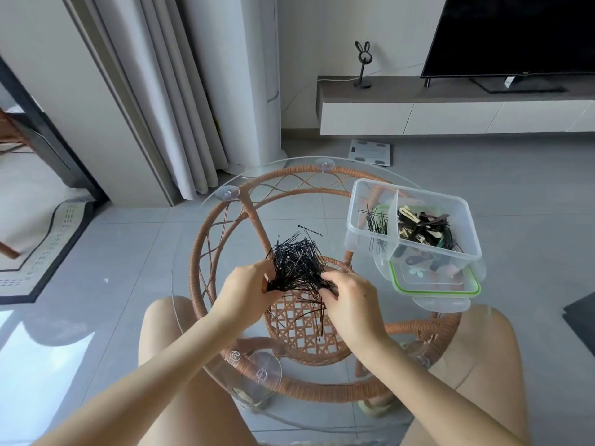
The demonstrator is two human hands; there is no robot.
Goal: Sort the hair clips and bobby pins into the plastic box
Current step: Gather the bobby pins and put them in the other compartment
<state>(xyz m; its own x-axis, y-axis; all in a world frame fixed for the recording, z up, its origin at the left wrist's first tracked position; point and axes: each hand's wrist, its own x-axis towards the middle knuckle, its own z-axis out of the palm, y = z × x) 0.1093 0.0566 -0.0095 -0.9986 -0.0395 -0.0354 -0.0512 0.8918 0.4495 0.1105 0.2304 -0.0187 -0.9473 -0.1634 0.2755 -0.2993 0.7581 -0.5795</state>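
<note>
The left hand and right hand both clutch one bundle of bobby pins over the glass bench, with the plastic box to the right holding hair clips and pins in separate compartments.

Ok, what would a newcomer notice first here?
The thick bundle of black bobby pins, gripped by the left hand and right hand at the middle of the glass table. Next, the plastic box at the table's right, hair clips heaped in its right compartment, a few pins in its left.
</note>
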